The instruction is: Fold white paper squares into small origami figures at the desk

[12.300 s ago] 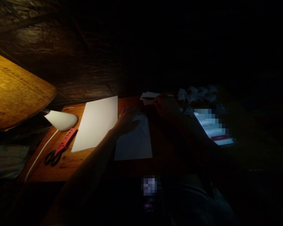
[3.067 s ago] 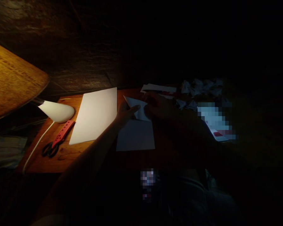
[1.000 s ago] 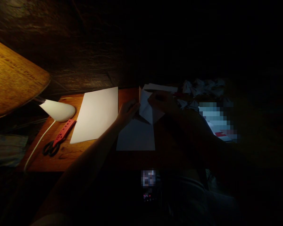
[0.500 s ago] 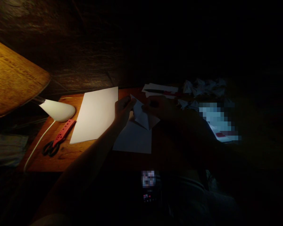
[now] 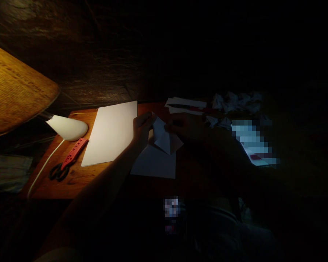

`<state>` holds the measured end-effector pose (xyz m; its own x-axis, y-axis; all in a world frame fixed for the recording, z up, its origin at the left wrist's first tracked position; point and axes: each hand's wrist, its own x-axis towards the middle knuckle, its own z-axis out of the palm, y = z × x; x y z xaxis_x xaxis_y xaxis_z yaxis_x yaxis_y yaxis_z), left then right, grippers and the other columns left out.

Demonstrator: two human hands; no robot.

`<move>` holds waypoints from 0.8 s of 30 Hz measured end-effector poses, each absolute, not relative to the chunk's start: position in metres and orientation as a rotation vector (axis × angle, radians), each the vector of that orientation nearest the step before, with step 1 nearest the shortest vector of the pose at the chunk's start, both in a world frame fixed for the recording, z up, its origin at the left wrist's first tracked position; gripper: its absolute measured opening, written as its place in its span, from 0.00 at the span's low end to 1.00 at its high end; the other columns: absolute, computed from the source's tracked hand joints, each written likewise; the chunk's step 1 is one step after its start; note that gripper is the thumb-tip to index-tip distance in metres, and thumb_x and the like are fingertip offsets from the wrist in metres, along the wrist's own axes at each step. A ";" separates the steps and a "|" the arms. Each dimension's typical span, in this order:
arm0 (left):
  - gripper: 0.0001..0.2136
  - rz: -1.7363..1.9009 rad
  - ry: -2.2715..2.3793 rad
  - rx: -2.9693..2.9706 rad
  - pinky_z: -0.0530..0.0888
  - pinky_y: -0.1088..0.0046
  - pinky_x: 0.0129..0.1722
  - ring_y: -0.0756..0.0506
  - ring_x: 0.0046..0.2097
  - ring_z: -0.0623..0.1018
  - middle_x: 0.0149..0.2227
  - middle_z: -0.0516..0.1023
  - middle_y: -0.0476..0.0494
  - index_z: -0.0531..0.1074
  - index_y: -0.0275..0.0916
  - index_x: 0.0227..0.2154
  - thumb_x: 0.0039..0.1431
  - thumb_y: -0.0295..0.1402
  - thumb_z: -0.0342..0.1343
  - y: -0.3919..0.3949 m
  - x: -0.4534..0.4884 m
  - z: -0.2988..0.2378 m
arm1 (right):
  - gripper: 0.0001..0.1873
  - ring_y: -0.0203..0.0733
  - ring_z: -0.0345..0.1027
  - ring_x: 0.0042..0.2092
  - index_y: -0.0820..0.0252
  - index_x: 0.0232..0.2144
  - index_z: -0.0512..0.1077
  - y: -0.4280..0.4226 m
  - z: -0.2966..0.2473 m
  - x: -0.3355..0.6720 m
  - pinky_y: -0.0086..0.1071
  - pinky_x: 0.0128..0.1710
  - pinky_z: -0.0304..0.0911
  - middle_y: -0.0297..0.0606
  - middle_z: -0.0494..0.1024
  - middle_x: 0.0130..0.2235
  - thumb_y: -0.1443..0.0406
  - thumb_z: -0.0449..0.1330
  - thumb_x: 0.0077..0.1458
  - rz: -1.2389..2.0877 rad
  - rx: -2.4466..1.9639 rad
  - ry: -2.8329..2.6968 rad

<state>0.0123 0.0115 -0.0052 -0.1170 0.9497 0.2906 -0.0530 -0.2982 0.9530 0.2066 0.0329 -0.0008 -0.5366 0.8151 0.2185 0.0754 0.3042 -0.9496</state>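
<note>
Between my two hands is a folded piece of white paper (image 5: 163,135), pointed at its top and bottom and in dim light. My left hand (image 5: 142,125) is closed on its upper left edge, thumb against the paper. On the other side my right hand (image 5: 184,125) pinches it near the middle; shadow hides most of those fingers. Below the folded paper a flat white sheet (image 5: 155,165) lies on the wooden table (image 5: 82,187). A larger, brightly lit sheet of paper (image 5: 110,134) lies to the left of my left hand.
A lamp with a white base (image 5: 68,128) and a yellow shade (image 5: 19,91) stands at left. Near it are scissors (image 5: 59,171) and a red perforated strip (image 5: 75,152). Behind my hands lie a dark knife (image 5: 180,106), paper pieces (image 5: 187,101) and several folded paper shapes (image 5: 235,102). A lit screen (image 5: 251,142) is at right.
The folded paper has tilted slightly, its lower point shifting down and to the left. Both hands keep hold of it, and the things on the table have stayed put.
</note>
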 end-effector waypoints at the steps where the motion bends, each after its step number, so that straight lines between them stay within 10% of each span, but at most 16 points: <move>1: 0.30 1.544 1.086 1.333 0.54 0.76 0.19 0.55 0.22 0.55 0.20 0.51 0.57 0.56 0.41 0.18 0.55 0.48 0.72 0.012 0.012 -0.005 | 0.23 0.37 0.64 0.31 0.59 0.26 0.73 0.033 -0.001 0.206 0.31 0.31 0.59 0.34 0.73 0.28 0.47 0.70 0.53 1.269 -0.800 -1.857; 24: 0.32 1.465 1.223 1.612 0.55 0.73 0.21 0.52 0.23 0.57 0.21 0.55 0.54 0.59 0.42 0.21 0.60 0.63 0.62 0.014 0.010 -0.007 | 0.20 0.36 0.65 0.30 0.59 0.24 0.72 0.032 -0.006 0.205 0.30 0.30 0.57 0.33 0.74 0.26 0.51 0.70 0.54 1.173 -0.850 -1.850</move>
<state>0.0104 0.0137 -0.0070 -0.0504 0.9205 0.3874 0.2168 -0.3686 0.9040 0.2048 0.0316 -0.0061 -0.4795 0.8402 0.2533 0.1292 0.3531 -0.9266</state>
